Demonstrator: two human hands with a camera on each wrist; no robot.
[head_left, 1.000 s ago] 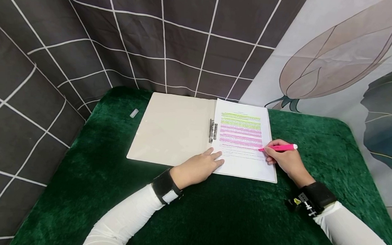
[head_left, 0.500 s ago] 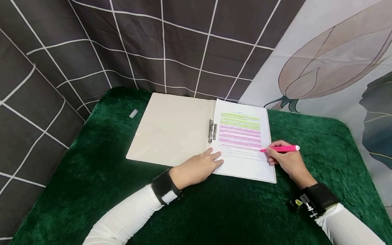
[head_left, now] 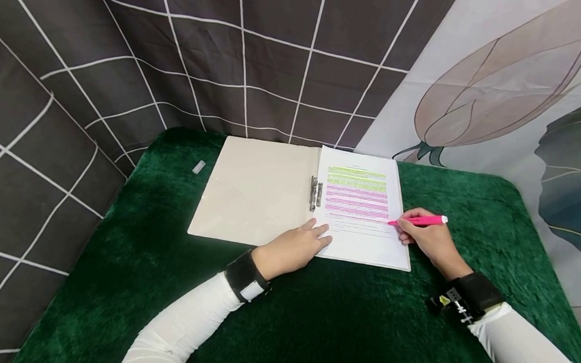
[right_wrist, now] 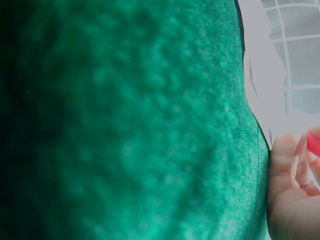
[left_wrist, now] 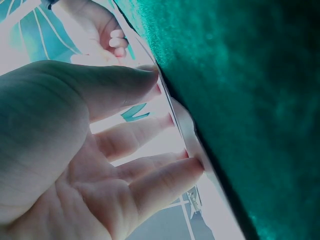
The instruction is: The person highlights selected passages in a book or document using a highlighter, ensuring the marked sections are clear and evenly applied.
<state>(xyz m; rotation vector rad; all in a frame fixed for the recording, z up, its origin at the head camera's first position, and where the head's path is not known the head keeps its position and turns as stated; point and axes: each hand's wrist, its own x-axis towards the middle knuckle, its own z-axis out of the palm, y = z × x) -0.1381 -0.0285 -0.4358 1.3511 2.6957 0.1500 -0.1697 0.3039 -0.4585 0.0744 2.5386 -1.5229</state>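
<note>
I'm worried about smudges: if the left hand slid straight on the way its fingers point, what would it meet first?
Likely the unhighlighted lines on the page, then its pink highlighting, though depth under the left hand is unclear.

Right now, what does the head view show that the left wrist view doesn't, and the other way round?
Only the head view shows the small pale block on the far left and the page's highlighted lines. Only the left wrist view shows the palm side of the left hand. Both show the left hand, the right hand and the green cloth. I can't tell whether the pink highlighter appears in the left wrist view.
</note>
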